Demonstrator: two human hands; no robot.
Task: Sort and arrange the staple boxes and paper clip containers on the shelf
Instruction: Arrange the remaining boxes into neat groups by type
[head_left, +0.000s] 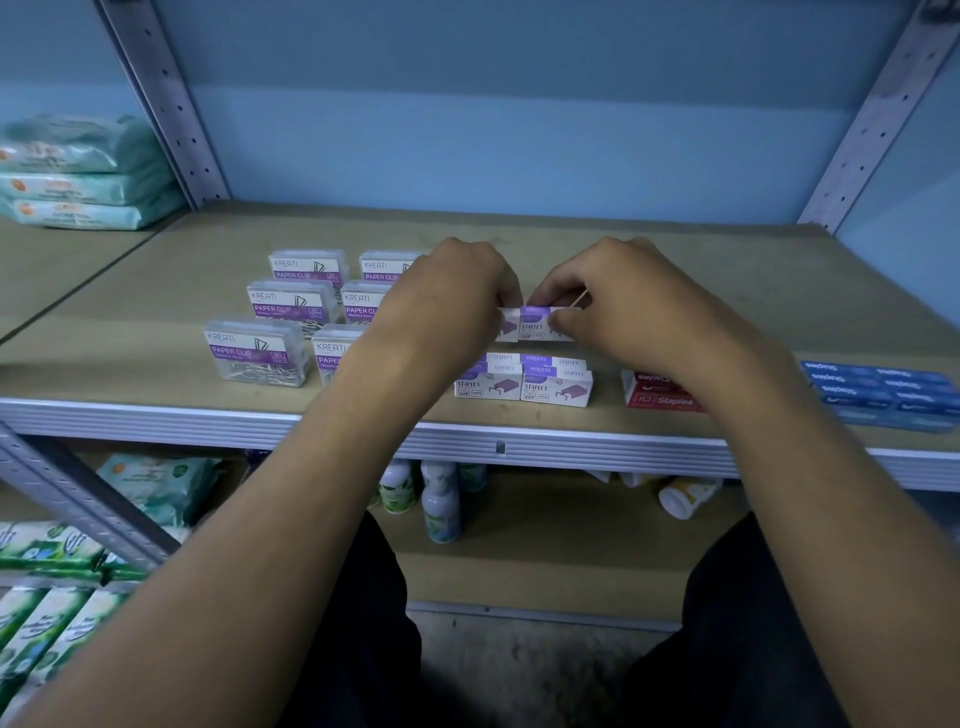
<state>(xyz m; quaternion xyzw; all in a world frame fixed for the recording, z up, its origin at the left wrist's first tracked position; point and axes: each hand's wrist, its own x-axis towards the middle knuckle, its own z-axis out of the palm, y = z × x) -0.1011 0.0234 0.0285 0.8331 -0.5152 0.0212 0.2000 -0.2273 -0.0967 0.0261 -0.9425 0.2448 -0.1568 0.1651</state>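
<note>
On the brown shelf board, both hands work at the middle. The left hand and the right hand each pinch one white-and-purple staple box; the two held staple boxes stand side by side, touching each other, a little behind the front row. Whether they rest on the board or are lifted, I cannot tell.

Nearer the front edge, the stacked purple staple boxes form a tidy block, two wide and with more rows behind. To the right of it, near the front edge, lies a red staple box, partly hidden by the right forearm. Further toward the right end, the blue staple boxes lie in a flat group.

On the left half of the board, clear paper clip containers stand in two columns going back. Each carries a purple label, and silver paper clips are visible through the plastic of the front one.

On the lower shelf stand small bottles.
</note>
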